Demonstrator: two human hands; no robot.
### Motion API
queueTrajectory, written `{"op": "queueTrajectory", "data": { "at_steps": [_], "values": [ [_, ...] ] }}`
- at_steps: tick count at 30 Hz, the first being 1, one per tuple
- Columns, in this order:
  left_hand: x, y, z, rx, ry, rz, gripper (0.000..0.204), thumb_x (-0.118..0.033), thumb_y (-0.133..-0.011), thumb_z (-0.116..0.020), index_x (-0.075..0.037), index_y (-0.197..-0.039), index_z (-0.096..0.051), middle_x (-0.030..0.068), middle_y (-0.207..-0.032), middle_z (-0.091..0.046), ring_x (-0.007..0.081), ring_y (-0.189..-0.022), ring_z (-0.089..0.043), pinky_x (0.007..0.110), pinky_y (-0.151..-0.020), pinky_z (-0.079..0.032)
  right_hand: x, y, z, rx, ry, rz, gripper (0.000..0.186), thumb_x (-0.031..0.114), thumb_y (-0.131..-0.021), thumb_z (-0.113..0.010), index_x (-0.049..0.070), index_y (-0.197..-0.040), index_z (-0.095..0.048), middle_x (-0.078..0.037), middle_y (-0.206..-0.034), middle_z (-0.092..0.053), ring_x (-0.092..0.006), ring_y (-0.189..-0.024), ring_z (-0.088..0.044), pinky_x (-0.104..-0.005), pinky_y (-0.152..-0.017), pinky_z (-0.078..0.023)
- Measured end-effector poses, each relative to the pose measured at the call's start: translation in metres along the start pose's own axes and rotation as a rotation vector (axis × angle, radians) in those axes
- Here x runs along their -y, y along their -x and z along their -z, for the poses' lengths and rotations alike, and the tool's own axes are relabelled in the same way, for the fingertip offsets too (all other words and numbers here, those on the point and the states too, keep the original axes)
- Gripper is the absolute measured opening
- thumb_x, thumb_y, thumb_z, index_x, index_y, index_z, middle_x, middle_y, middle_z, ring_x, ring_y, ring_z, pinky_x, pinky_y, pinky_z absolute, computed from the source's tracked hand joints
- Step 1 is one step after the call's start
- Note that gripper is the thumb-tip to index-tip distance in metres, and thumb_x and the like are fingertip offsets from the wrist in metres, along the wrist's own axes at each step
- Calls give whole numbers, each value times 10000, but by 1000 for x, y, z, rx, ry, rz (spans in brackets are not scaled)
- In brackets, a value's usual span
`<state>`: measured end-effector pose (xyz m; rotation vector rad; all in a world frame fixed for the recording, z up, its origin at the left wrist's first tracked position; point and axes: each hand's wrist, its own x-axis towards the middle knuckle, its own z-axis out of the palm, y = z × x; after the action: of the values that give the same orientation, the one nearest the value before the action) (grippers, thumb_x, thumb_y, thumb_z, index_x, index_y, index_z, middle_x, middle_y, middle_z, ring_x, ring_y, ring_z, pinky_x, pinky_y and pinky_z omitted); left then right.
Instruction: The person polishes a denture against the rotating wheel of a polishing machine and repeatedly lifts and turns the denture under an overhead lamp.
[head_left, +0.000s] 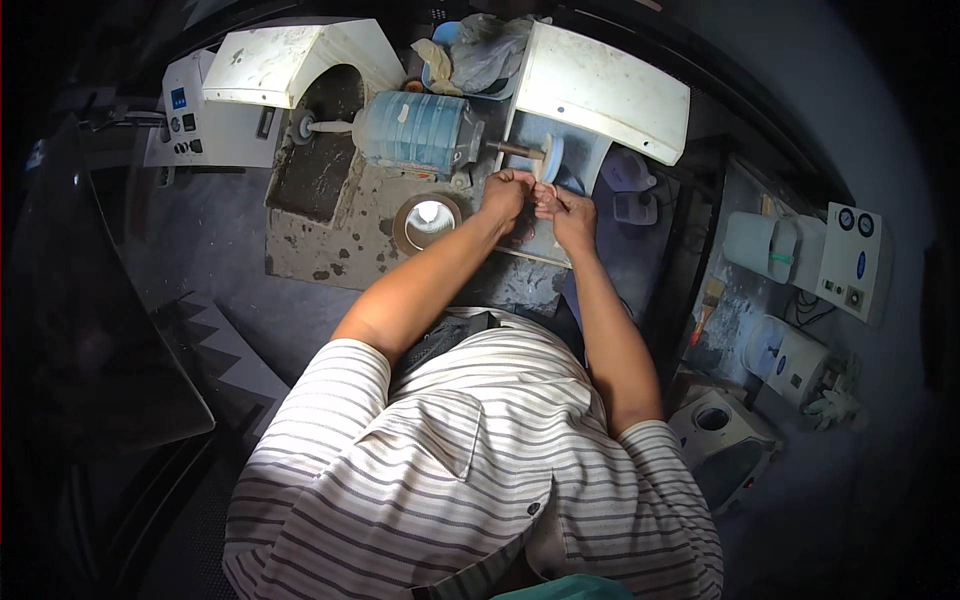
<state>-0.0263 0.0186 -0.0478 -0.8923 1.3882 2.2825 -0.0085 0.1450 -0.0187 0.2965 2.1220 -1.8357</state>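
Head cam, L one of a fisheye pair, looks steeply down & a bit fwd from head ht, so wearer's front = 12 o'clock. Striped shirt [430,470] fills 6, v. close to lens. L hand [507,198] approx 12:30, R hand [570,212] approx 1:30, both mid-dist. Polishing lathe [415,132] betw. 11 & 12, twin-gauge control box [850,262] at 3, farther out. Wide FOV: straight edges bow, rim goes dark.
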Motion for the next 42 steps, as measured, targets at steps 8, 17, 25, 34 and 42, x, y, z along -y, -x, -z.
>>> {"op": "queueTrajectory", "data": {
  "at_steps": [8,17,25,34,42],
  "values": [
    [14,-7,9,80,119,-61,64,0,-881,-550,46,-913,-581,116,-799,-644,159,-660,-618,247,-640,-501,-9,1,-7,-71,-54,122,199,-2,-892,-528,-56,-1056,-628,-112,-915,-676,-160,-772,-655,-268,-719,-556],
    [2,1,-1,19,44,-6,82,0,-892,-514,53,-899,-577,131,-772,-649,177,-624,-626,281,-587,-535,-14,6,-11,-112,-157,11,217,-6,-884,-539,-76,-1076,-612,-117,-952,-667,-164,-777,-647,-282,-680,-556],
    [-6,13,0,117,-74,-174,84,47,-854,-493,64,-839,-574,125,-737,-643,168,-581,-615,288,-520,-522,-19,14,-18,-87,-548,-204,276,26,-904,-540,-7,-1174,-583,-91,-1133,-613,-161,-972,-602,-310,-820,-514],
    [-28,25,-3,20,-472,-303,109,-35,-846,-603,53,-782,-610,114,-689,-653,136,-636,-623,285,-569,-507,-24,17,-27,4,-875,-220,303,-5,-879,-549,-17,-1182,-553,-62,-1139,-590,-161,-973,-596,-275,-816,-494],
    [-13,6,0,-103,-686,-411,84,-38,-757,-645,36,-728,-617,123,-650,-637,161,-623,-624,309,-569,-494,-37,13,-28,54,-871,-222,350,5,-863,-557,9,-1212,-524,-65,-1232,-541,-178,-1119,-544,-314,-935,-462]
  ]
}}
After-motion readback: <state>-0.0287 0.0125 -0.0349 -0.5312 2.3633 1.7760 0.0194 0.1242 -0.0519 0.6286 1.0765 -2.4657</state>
